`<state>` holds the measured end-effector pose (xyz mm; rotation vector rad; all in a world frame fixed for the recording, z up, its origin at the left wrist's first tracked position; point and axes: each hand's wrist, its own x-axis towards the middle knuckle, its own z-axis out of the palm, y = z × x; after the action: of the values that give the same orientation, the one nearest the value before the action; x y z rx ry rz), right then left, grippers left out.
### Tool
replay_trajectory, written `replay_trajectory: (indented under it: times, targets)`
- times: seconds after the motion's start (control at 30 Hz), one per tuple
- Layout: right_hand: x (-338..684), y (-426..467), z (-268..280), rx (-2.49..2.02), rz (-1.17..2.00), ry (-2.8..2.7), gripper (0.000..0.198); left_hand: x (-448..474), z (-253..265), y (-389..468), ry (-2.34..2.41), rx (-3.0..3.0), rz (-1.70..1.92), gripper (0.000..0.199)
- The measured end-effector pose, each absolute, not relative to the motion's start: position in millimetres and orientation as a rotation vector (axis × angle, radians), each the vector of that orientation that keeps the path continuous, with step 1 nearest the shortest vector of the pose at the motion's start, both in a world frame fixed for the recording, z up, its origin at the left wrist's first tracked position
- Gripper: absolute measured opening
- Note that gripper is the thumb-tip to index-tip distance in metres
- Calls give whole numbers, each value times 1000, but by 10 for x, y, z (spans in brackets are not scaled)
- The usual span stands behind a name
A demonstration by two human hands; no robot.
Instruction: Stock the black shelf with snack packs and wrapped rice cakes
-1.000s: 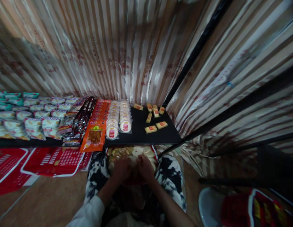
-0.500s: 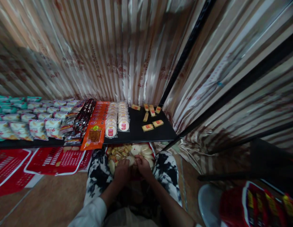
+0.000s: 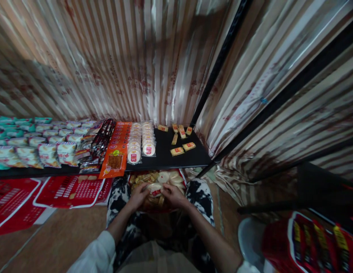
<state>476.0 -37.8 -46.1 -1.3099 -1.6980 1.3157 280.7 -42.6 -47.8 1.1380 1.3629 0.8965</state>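
Between my knees, a red bag (image 3: 183, 175) is full of wrapped snacks, pale round crackers on its right side and small yellowish packets on its left. Over its opening, my left hand (image 3: 139, 196) and my right hand (image 3: 173, 195) hold pale round wrapped crackers (image 3: 155, 188) from both sides. A red label shows on the held crackers. Fingers of each hand are curled at the crackers' edges; how many pieces are in the grip I cannot tell. Just ahead on the black shelf (image 3: 165, 162) stand two rows of similar round crackers (image 3: 148, 149).
Small yellow packets (image 3: 177, 151) lie on the shelf's right. An orange packet (image 3: 114, 161), dark packets (image 3: 92, 148) and white packets (image 3: 66, 153) fill its left. Red bags (image 3: 71, 191) lie below. Black poles (image 3: 213, 77) slant at right, near a red bag of snacks (image 3: 279, 239).
My hands have spread further apart, the left one shifting left. The pale crackers between them, with the red label, now show clearly. The view has shifted slightly.
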Motion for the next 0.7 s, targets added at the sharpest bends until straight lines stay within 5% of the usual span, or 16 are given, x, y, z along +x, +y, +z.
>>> replay_trajectory:
  times: [0.43, 0.6, 0.7]
  targets:
    - [4521, -337, -281, -1394, 1529, -1066, 38, 2851, -370, -407, 1081, 598, 1030, 48]
    - [4397, -356, -441, -1442, 1527, -1049, 42, 2908, -386, -337, 1214, 609, 1094, 35]
    - [4436, -318, -399, -1606, 1194, -1258, 45, 2846, -277, -245, 1354, 863, 1047, 21]
